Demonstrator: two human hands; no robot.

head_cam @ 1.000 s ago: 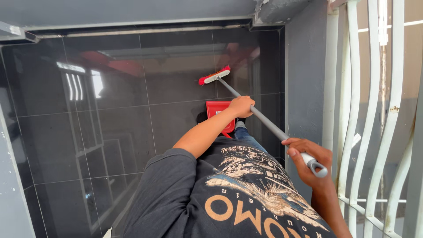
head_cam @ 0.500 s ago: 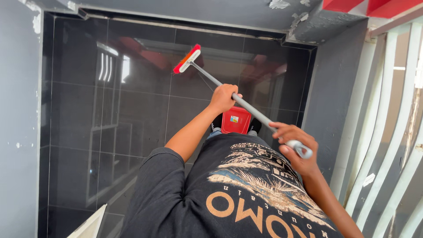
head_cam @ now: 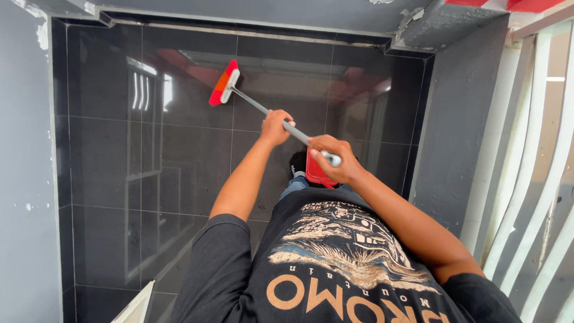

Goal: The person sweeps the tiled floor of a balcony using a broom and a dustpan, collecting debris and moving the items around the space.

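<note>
I look straight down at a glossy black tiled floor (head_cam: pixel 173 167). A broom with a red bristle head (head_cam: pixel 223 83) and a grey handle (head_cam: pixel 254 106) reaches out over the tiles to the upper left. My left hand (head_cam: pixel 275 127) grips the handle partway down. My right hand (head_cam: pixel 332 158) is closed over the handle's top end, in front of my body. A red dustpan (head_cam: pixel 315 173) lies on the floor by my feet, partly hidden under my right hand.
Grey walls (head_cam: pixel 27 179) box in the floor on the left, top and right. White curved window bars (head_cam: pixel 538 197) stand at the far right. A pale object's corner (head_cam: pixel 136 306) pokes in at the bottom left. My dark printed shirt fills the bottom.
The broom head has swung left across the tiles. My right hand pulled in from the right side toward the middle, over the dustpan. My left hand shifted slightly left with the handle.
</note>
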